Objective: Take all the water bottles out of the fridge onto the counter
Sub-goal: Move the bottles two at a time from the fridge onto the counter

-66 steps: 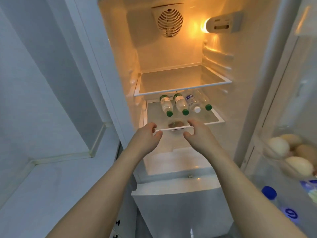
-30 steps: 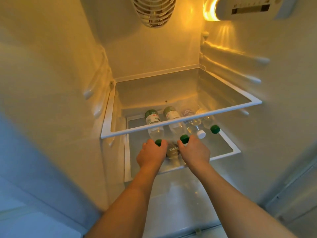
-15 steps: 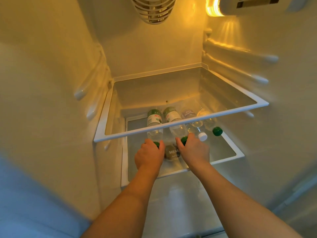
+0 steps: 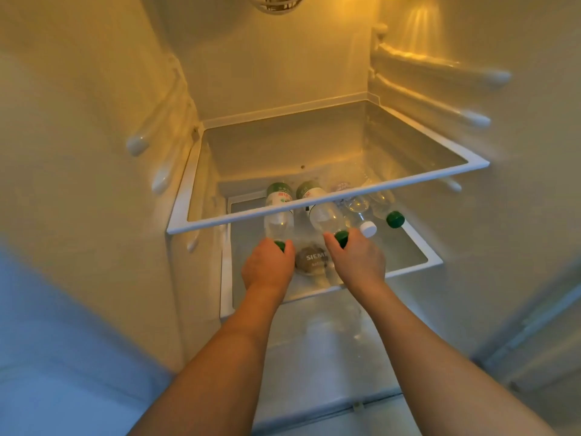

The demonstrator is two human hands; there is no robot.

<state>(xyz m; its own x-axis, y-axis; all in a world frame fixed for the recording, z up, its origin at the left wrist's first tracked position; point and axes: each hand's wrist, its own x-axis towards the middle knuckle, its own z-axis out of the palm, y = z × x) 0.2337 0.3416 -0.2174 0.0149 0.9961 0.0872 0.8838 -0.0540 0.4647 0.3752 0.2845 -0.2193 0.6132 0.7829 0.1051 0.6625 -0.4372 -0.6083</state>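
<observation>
Several clear water bottles lie on their sides on the lower glass shelf [image 4: 418,250] of the open fridge, caps toward me. My left hand [image 4: 267,267] grips the green-capped neck of the leftmost bottle [image 4: 278,223]. My right hand [image 4: 356,259] grips the green cap end of the second bottle [image 4: 325,217]. To the right lie a white-capped bottle [image 4: 366,228] and another green-capped bottle [image 4: 393,219], both untouched. The bottles' far halves show only through the upper shelf.
An upper glass shelf [image 4: 330,201] with a white rim hangs just above the bottles, its front edge crossing over them. A round logo sticker [image 4: 312,258] sits on the lower shelf between my hands. Fridge side walls with shelf rails [image 4: 471,118] close in left and right.
Both hands reached from the shelf's front edge into the fridge and closed round the cap ends of the two left bottles. My head moved closer to the shelves.
</observation>
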